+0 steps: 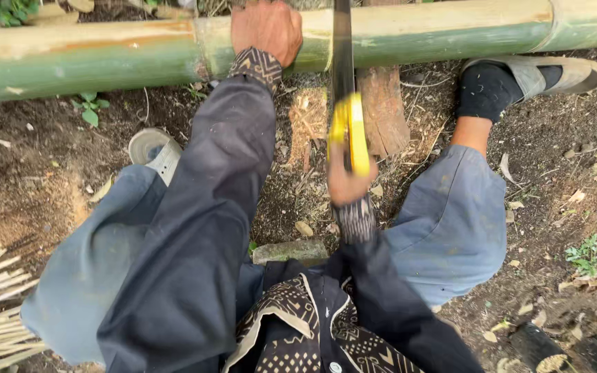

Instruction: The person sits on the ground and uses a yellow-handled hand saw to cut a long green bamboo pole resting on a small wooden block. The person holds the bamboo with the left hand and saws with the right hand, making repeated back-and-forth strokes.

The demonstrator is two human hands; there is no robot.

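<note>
While the green bamboo pole is pressed down by the left hand, the yellow-handled saw is grasped firmly by the right hand.

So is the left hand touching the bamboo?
Touching. In the head view the left hand lies flat on top of the bamboo, fingers over its far side, with no gap showing between them.

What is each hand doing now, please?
Left hand: open, pressing on the bamboo.
Right hand: closed on the yellow saw handle.
</note>
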